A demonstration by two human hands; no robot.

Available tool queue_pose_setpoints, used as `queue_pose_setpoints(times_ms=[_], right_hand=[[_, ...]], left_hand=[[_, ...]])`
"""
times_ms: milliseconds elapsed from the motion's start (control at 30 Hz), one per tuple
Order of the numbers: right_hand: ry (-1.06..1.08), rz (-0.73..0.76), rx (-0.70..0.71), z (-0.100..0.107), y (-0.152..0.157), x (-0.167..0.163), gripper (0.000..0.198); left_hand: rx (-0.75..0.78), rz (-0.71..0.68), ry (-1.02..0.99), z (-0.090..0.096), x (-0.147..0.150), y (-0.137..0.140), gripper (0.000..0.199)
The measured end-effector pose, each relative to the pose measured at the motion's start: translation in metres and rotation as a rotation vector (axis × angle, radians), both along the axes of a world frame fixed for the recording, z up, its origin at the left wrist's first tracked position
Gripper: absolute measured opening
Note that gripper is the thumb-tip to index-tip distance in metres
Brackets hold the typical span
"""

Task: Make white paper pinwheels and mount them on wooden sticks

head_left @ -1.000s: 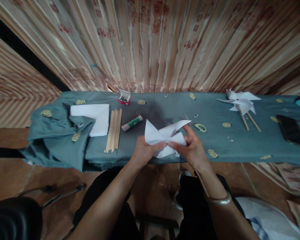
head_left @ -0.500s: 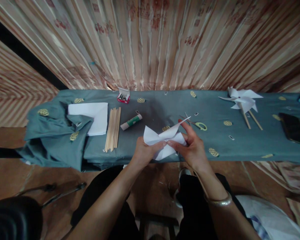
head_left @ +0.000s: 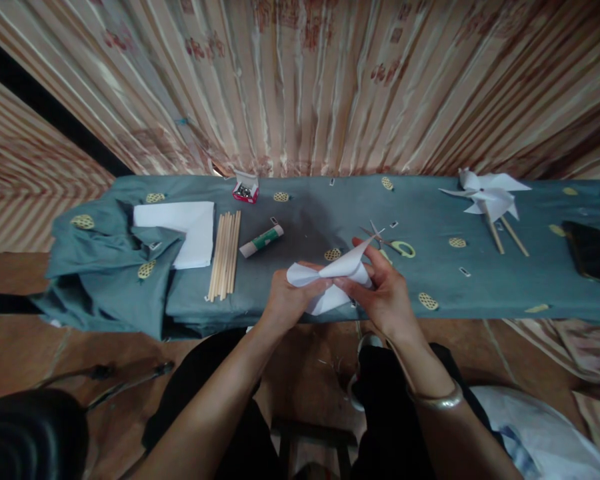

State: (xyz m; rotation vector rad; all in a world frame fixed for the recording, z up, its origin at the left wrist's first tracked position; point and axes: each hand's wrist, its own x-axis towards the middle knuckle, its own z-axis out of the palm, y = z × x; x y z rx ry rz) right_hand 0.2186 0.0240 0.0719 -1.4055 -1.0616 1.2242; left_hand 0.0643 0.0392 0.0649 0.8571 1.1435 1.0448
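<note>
A white paper pinwheel [head_left: 347,263], its corners curled inward, is held between both hands over the table's front edge. My left hand [head_left: 291,299] grips its left side, thumb pressed near the middle. On the right side, my right hand [head_left: 383,290] pinches the paper with the thumb close to the centre, its index finger behind the raised point. No stick shows on this paper. Just beyond my right hand lie open scissors [head_left: 403,249] with yellow-green handles. A glue stick [head_left: 261,241] rests on the cloth beyond my left hand.
Wooden sticks [head_left: 225,255] lie beside white paper sheets [head_left: 199,230], partly covered by bunched cloth. Behind them stands an open red box [head_left: 245,189] of small metal pins. Pinwheels on sticks [head_left: 491,197] and a black phone [head_left: 591,252] lie on the green tablecloth [head_left: 300,220] to the right.
The left corner of the paper has curled down toward the middle, and the upper right flap has folded lower. Both hands stay in nearly the same place.
</note>
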Motion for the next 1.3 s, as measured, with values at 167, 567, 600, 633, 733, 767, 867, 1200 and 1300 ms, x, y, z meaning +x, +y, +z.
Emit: queue_pose_setpoints(times_ms=[167, 567, 600, 633, 733, 767, 867, 1200, 1300], right_hand=[[0.023, 0.002, -0.007, -0.002, 0.000, 0.000, 0.074], [0.062, -0.015, -0.007, -0.003, 0.003, -0.003, 0.070], [0.066, -0.011, -0.003, -0.003, 0.003, -0.004, 0.069], [0.069, -0.008, -0.002, -0.002, 0.003, -0.004, 0.068], [0.083, 0.003, -0.010, 0.000, 0.002, -0.005, 0.063], [0.089, 0.007, -0.015, 0.000, 0.002, -0.005, 0.062], [0.095, 0.014, -0.023, -0.001, 0.002, -0.004, 0.062], [0.040, 0.025, 0.012, -0.003, 0.003, -0.003, 0.061], [0.060, 0.023, 0.011, -0.002, 0.003, -0.003, 0.060]], left_hand=[[-0.005, -0.007, 0.015, 0.001, 0.000, 0.001, 0.025], [-0.001, 0.011, 0.038, -0.002, -0.002, 0.004, 0.023], [-0.003, 0.023, 0.042, -0.004, -0.002, 0.003, 0.025], [-0.005, 0.033, 0.044, -0.006, -0.002, 0.003, 0.026], [-0.011, 0.041, 0.039, -0.009, -0.002, 0.003, 0.028], [-0.012, 0.042, 0.036, -0.010, -0.002, 0.003, 0.029], [-0.017, 0.053, 0.037, -0.008, -0.002, 0.003, 0.030], [-0.031, 0.059, 0.017, -0.005, -0.001, 0.004, 0.030], [-0.027, 0.049, 0.038, -0.005, -0.001, 0.005, 0.028]])
